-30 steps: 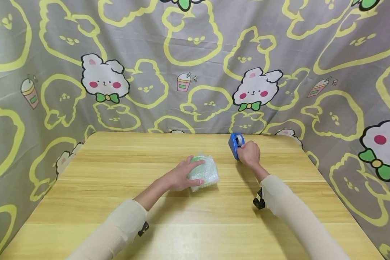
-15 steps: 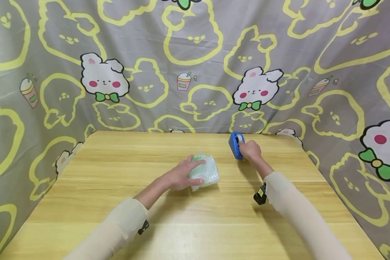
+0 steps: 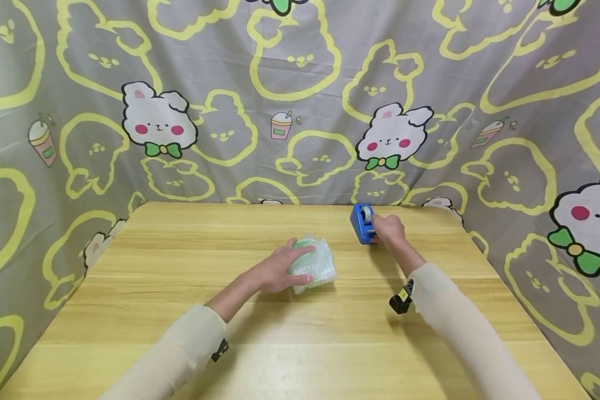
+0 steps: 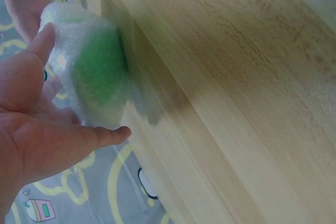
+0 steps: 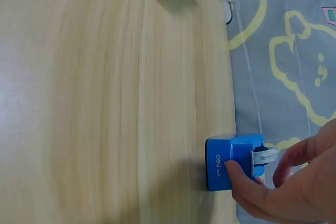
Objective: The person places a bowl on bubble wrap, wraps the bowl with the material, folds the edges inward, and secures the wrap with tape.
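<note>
A package in clear bubble wrap, green showing through, is near the middle of the table. My left hand holds it from the left, thumb and fingers spread round its sides. In the left wrist view, the green part shows through the wrap. A blue tape dispenser with a roll of clear tape stands near the back edge. My right hand is at its near right end. In the right wrist view, one fingertip touches the dispenser's lettered face, and another finger curls near the roll.
The wood-grain table has a grey curtain with yellow outlines and rabbit prints behind it and along both sides. The dispenser stands close to the table's back edge. Each wrist wears a small black camera.
My right hand has shifted slightly right on the dispenser, so more of the roll and front end shows. The dispenser has turned a little. My left hand and the package have stayed put.
</note>
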